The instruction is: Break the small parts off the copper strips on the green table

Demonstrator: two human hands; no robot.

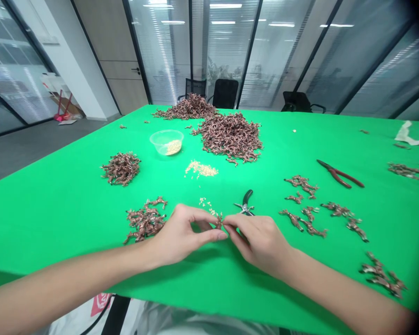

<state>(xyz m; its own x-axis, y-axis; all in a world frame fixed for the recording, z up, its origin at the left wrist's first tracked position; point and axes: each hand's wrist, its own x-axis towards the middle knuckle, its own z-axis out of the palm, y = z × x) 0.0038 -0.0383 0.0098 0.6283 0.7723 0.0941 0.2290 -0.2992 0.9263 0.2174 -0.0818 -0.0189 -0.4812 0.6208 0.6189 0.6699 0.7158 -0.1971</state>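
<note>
the small copper-coloured figure (219, 221) is held between the two hands, just above the near part of the green-covered desk (77, 223); the left hand (179, 235) pinches it between thumb and forefinger, and the right hand (260, 237) has its fingers drawn together, seemingly pinching its right edge (whether a tiny bit also sits between those tips is too small to tell); by its metallic shine i judge it hard, stiff and light, though a smooth surface could let it slip or twist; its thin, sticking-out parts look likeliest to bend or snap, so the thicker middle seems the better hold, with a firm but modest squeeze; the loose pale bits (201, 169) farther off look lighter and apt to scatter, best taken singly by the tips; similar figures lie in a heap (145, 223) just beside the left hand, their limbs probably prone to tangle, so lifting each by its body looks safer; black-handled pliers (246, 200) lie just beyond the right hand
</note>
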